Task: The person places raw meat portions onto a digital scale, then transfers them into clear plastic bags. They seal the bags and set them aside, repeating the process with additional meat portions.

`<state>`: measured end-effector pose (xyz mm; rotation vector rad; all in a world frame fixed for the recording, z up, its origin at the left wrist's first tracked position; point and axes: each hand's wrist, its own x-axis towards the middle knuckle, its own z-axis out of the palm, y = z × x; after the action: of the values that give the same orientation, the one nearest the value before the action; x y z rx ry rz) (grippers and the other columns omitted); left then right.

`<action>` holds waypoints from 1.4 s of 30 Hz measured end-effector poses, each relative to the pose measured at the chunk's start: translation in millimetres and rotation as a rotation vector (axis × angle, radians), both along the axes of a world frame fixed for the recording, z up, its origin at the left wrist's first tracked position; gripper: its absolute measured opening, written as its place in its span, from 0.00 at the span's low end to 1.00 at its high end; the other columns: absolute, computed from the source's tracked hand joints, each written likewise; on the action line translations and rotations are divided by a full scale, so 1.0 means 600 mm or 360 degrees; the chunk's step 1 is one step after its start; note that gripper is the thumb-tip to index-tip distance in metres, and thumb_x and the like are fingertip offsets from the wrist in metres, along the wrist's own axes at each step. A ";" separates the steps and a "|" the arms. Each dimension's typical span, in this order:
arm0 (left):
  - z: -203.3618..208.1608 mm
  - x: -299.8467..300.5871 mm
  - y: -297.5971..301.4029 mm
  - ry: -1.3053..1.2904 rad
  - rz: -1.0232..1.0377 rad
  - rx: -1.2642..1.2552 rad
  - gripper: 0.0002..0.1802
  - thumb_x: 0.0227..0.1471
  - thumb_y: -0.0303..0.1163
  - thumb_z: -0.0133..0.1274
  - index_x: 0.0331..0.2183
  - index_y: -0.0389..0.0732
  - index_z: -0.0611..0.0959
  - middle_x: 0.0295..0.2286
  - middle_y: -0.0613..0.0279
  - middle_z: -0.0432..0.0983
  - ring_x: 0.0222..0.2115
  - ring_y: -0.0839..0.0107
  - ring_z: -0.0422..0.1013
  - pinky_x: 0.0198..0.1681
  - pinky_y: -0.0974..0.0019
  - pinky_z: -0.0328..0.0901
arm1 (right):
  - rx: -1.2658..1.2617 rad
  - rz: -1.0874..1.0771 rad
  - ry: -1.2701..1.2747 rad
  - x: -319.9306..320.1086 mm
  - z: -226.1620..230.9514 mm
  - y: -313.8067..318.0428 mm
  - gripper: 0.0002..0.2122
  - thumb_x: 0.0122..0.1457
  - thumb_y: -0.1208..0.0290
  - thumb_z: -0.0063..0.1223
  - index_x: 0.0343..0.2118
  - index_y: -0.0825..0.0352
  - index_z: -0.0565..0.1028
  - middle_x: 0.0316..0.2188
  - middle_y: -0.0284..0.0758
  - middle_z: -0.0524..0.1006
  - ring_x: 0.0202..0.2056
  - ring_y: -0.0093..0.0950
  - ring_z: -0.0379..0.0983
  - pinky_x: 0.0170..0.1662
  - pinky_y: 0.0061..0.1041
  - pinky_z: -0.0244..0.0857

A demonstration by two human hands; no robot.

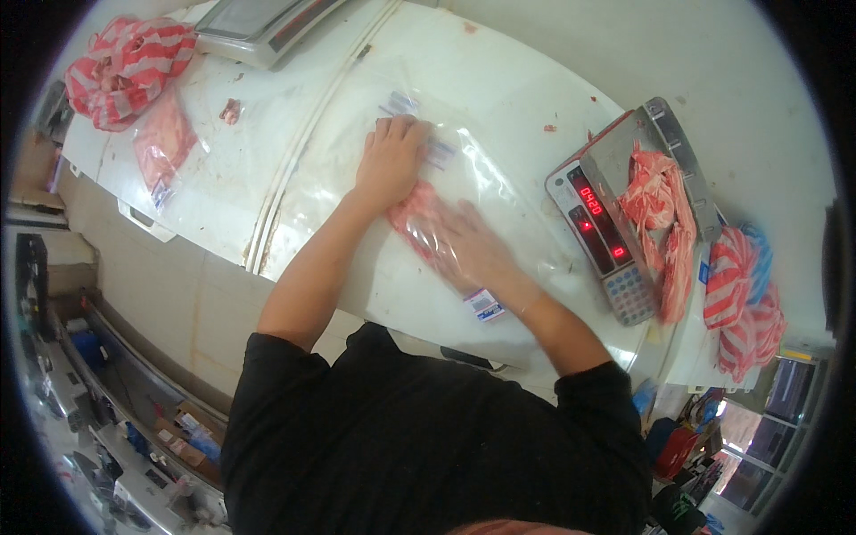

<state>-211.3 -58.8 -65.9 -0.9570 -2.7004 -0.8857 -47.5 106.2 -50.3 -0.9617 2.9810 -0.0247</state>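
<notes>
A clear plastic bag (495,183) with a printed label (484,304) lies on the white work surface in front of me. Raw pinkish-red meat (421,223) shows through it, between my hands. My left hand (392,160) presses on the bag's far part, its fingers close together and bent over the plastic. Lower and to the right, my right hand (481,254) rests flat along the meat, fingers stretched out. It looks hazy, as if plastic covers it; I cannot tell whether it is inside the bag.
At right, a digital scale (615,223) with a lit red display carries strips of raw meat (660,214). Red-and-white striped bags (744,294) lie beyond it. At far left are another striped bag (129,67), bagged meat (165,143) and a second scale (259,27).
</notes>
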 end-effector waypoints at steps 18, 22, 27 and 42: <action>0.006 0.091 0.053 0.0281 0.0089 -0.0304 0.33 0.63 0.40 0.52 0.65 0.41 0.66 0.65 0.51 0.60 0.69 0.48 0.51 0.70 0.40 0.46 | -0.0427 -0.0137 -0.0382 0.122 0.012 0.040 0.42 0.52 0.66 0.59 0.73 0.57 0.57 0.74 0.37 0.56 0.73 0.39 0.49 0.75 0.47 0.39; 0.000 0.077 0.051 0.0194 0.0063 -0.0188 0.34 0.63 0.41 0.52 0.65 0.39 0.65 0.66 0.47 0.58 0.69 0.45 0.50 0.71 0.42 0.46 | -0.0487 0.0005 -0.0514 0.108 0.023 0.049 0.43 0.51 0.65 0.61 0.72 0.60 0.57 0.74 0.37 0.55 0.75 0.39 0.45 0.76 0.46 0.39; 0.011 0.032 0.035 0.0106 0.0148 -0.0015 0.34 0.65 0.42 0.51 0.65 0.37 0.64 0.65 0.42 0.58 0.68 0.42 0.51 0.70 0.42 0.49 | -0.0559 -0.0224 0.0091 0.079 -0.011 0.046 0.32 0.56 0.69 0.56 0.65 0.67 0.65 0.70 0.44 0.60 0.71 0.45 0.53 0.72 0.44 0.51; -0.017 0.025 0.088 0.0321 0.0346 -0.0420 0.36 0.63 0.45 0.52 0.66 0.40 0.65 0.67 0.49 0.58 0.71 0.46 0.48 0.70 0.32 0.42 | -0.0386 -0.0153 0.0000 0.101 0.010 0.057 0.37 0.58 0.68 0.56 0.70 0.72 0.56 0.71 0.52 0.56 0.71 0.48 0.54 0.71 0.44 0.51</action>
<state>-196.1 -6.2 -76.3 -0.7292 -2.7190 -0.3772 12.9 140.6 -44.5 -0.8320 3.0725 -0.3953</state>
